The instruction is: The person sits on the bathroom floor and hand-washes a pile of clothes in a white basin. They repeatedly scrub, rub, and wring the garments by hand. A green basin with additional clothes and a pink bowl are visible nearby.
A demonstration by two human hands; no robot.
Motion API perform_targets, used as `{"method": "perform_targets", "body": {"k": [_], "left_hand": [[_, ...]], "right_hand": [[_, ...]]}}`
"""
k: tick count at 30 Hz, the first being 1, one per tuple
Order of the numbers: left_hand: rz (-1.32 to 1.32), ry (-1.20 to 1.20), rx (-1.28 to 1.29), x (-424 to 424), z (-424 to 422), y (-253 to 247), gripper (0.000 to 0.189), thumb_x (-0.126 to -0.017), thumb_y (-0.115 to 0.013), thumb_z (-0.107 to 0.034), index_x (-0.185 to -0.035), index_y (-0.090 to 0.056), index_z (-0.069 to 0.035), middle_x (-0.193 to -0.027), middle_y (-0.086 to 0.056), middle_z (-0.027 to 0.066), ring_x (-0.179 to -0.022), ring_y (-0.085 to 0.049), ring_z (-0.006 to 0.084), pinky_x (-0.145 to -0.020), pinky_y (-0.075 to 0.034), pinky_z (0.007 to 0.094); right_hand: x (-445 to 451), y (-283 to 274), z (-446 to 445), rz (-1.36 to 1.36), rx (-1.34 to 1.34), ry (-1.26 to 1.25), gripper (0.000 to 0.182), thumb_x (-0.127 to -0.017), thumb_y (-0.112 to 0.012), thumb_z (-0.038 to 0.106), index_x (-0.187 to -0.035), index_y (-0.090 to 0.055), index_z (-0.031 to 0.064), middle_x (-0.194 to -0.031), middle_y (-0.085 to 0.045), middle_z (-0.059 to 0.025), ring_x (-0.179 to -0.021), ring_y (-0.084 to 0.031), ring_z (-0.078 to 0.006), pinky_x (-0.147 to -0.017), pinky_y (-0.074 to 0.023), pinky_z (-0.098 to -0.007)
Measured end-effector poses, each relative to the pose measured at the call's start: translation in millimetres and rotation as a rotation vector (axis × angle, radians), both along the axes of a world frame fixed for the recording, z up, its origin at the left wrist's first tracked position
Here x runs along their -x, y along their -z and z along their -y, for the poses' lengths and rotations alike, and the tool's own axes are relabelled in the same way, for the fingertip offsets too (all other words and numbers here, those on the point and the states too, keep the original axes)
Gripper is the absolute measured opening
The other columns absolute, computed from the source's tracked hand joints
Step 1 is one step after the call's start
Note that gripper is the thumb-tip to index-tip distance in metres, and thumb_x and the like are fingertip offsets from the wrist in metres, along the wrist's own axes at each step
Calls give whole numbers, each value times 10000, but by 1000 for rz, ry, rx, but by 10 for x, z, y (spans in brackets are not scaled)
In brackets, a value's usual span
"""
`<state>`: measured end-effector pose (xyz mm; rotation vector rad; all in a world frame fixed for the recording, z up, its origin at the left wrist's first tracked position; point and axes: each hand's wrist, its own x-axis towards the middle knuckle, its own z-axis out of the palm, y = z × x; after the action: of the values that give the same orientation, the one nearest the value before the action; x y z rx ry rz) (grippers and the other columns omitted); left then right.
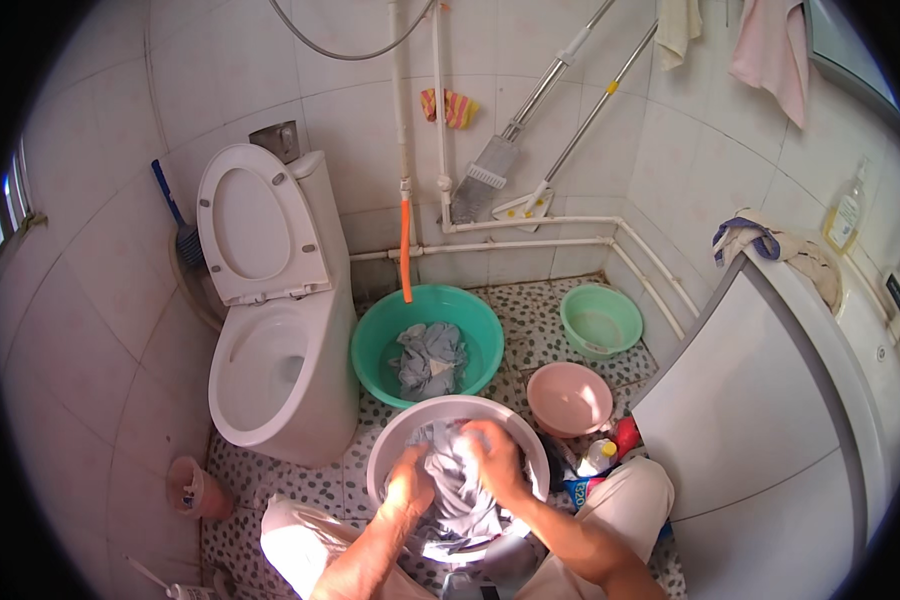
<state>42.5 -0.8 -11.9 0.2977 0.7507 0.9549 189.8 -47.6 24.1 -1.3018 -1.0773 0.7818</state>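
Observation:
A pale pinkish-white basin point(381, 442) stands on the floor between the person's knees. Bunched grey wet-looking cloth point(457, 487) fills it. My left hand point(410, 480) grips the cloth at the basin's left side, its fingertips partly hidden. On the right, my right hand point(493, 459) holds a fold of the same cloth; it is somewhat blurred. Just behind this basin is a larger green basin point(487, 322) with water and more grey cloth point(431, 360) in it. An orange hose point(406, 247) hangs from a pipe down over the green basin's back rim.
A toilet point(322, 375) with its lid raised stands at the left. Right of the basins are a pink bowl point(570, 397), a light green bowl point(601, 319), a yellow-capped bottle point(597, 457) and a grey-fronted cabinet point(757, 390). Two mops point(495, 161) point(529, 206) lean at the back wall.

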Motion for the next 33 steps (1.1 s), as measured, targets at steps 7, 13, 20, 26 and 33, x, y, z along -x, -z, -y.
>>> {"method": "perform_targets", "body": {"k": [7,13,20,26,33], "left_hand": [[269,167,72,153,58,572,327,-978,-480,-340,-1130,-608,-81,-1012,-667,76,-934,-633,227,-830,-509,410],[141,76,56,-123,275,159,364,-1004,-402,-361,-1138,-593,-81,-1066,-666,78,-986,-636,237,-892,-506,390],[363,119,-94,148,253,451,344,-986,-454,-386,-1093,-587,-88,-958,-636,84,-916,-623,230,-835,-512,365],[-267,255,-448,-64,336,276,302,-1011,-369,-161,-1238,-549,-73,-1165,-630,73,-1040,-610,208,-910,-482,351],[152,209,-203,186,147,659,339,-981,-399,-363,-1078,-589,-100,-948,-636,76,-860,-633,243,-766,-533,401]], "right_hand": [[321,13,154,905,-745,-216,219,-837,-737,238,-959,-626,94,-797,-591,-44,-699,-646,-226,-634,-526,-350],[224,38,-77,563,-185,70,223,-854,-735,242,-965,-622,85,-817,-688,-131,-740,-700,-290,-614,-553,-384],[470,19,153,569,-472,-179,239,-820,-782,201,-972,-625,102,-780,-659,-85,-680,-677,-240,-599,-543,-344],[223,80,-120,479,-131,72,226,-861,-738,245,-981,-634,85,-807,-685,-140,-728,-696,-287,-618,-549,-367],[486,-67,297,643,-602,-225,259,-820,-774,207,-984,-611,94,-746,-649,-63,-648,-664,-218,-560,-545,-323]]}}
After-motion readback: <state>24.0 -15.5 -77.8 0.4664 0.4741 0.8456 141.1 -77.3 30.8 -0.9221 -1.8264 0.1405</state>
